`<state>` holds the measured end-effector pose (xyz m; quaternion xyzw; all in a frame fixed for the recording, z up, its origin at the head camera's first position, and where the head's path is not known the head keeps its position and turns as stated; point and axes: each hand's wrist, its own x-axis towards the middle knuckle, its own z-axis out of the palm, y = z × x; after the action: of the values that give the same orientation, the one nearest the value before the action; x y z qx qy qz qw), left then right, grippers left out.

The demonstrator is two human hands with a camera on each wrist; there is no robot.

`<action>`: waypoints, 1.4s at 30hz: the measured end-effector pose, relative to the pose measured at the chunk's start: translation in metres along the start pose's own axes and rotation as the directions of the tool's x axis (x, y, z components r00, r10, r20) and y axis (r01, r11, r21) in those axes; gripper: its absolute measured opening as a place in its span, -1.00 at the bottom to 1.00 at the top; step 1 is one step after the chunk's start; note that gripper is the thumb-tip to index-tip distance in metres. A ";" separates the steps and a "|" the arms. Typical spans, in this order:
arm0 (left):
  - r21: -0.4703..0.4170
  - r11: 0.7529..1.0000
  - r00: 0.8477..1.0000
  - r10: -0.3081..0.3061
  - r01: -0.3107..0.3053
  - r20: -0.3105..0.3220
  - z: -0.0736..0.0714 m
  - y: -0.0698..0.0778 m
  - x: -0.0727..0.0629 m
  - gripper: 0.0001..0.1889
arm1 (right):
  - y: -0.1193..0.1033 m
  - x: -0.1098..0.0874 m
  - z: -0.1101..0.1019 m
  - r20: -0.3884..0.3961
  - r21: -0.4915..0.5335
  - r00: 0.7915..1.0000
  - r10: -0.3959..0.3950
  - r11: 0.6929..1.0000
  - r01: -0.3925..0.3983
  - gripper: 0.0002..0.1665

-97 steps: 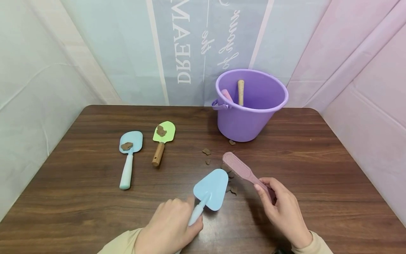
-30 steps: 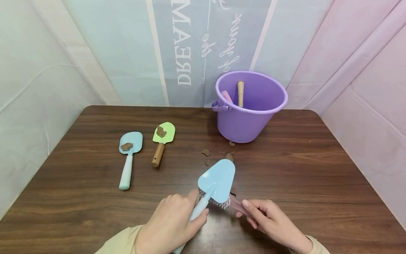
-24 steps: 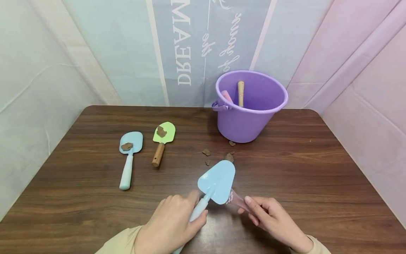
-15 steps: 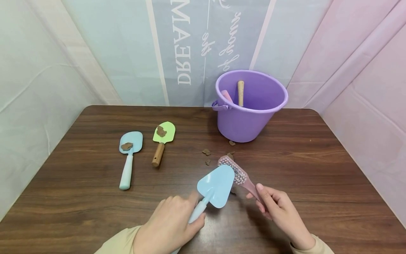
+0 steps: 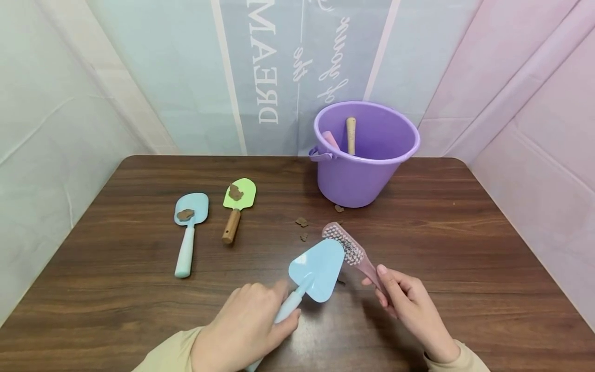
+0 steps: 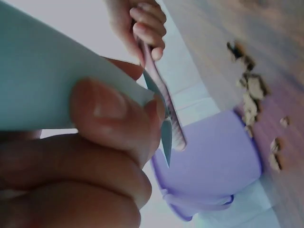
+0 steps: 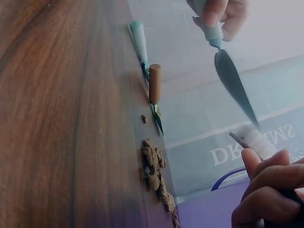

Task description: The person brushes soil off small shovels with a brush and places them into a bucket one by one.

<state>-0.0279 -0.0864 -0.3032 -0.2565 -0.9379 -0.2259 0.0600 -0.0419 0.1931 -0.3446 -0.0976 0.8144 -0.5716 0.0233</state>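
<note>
In the head view my left hand [image 5: 244, 323] grips the handle of a garden trowel with a light blue blade [image 5: 318, 268], held above the table. My right hand [image 5: 411, 302] holds a pink scrub brush [image 5: 369, 268] by its handle. Its grey-white bristles [image 5: 344, 244] face up and left, right at the trowel blade's right edge. The left wrist view shows the thumb [image 6: 107, 102] on the pale handle [image 6: 42, 71] and the brush beside the blade's edge. Brown clumps [image 7: 154, 171] lie on the table below the tools, partly hidden by the blade in the head view.
A purple bucket [image 5: 355, 181] with a pink handle [image 5: 330, 139] and a beige handle [image 5: 350, 135] inside stands at the back right. To the left lie a blue trowel [image 5: 199, 204] and a green spatula-shaped trowel [image 5: 246, 195], each bearing a brown clump. Small crumbs [image 5: 301, 222] lie mid-table.
The brush was turned from back-up to bristles-up, passed under the trowel blade, then came out to the blade's right edge. The trowel shifted slightly; the left hand kept its grip.
</note>
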 end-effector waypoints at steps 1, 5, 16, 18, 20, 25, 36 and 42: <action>0.001 1.000 1.000 0.004 -0.004 -0.002 -0.002 0.000 0.001 -0.73 | 0.000 0.000 0.000 -0.003 0.000 1.000 0.004 1.000 -0.004 -0.57; -0.004 1.000 1.000 0.016 -0.016 -0.009 -0.014 -0.001 0.007 -0.71 | -0.001 0.000 0.000 -0.003 -0.008 1.000 0.004 1.000 -0.004 -0.57; 0.009 1.000 1.000 0.022 -0.022 0.008 -0.044 -0.019 0.045 -0.65 | 0.002 -0.002 0.000 0.023 -0.017 1.000 0.021 1.000 -0.021 -0.57; 0.012 1.000 1.000 0.016 -0.016 0.008 -0.047 -0.020 0.049 -0.65 | 0.002 -0.003 0.000 0.025 -0.025 0.999 0.032 0.999 -0.032 -0.57; 0.019 1.000 1.000 0.013 -0.013 0.007 -0.049 -0.020 0.053 -0.66 | 0.002 -0.004 0.001 0.026 -0.028 0.999 0.036 0.999 -0.035 -0.57; 0.084 0.995 0.998 0.054 -0.051 -0.034 -0.059 -0.012 0.060 -0.64 | 0.002 -0.005 0.002 0.043 -0.033 0.999 0.014 0.999 -0.012 -0.56; 0.163 0.980 0.985 0.129 -0.110 -0.115 -0.081 -0.002 0.085 -0.70 | 0.003 -0.004 0.002 0.074 -0.013 0.997 -0.033 0.999 0.034 -0.56; 0.146 0.984 0.984 0.125 -0.106 -0.127 -0.090 -0.002 0.107 -0.76 | 0.003 -0.005 0.001 0.072 -0.029 0.997 -0.026 0.999 0.029 -0.58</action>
<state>-0.1210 -0.0802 -0.1991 -0.2896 -0.9285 -0.1734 0.1545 -0.0369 0.1943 -0.3479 -0.1295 0.8202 -0.5556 0.0429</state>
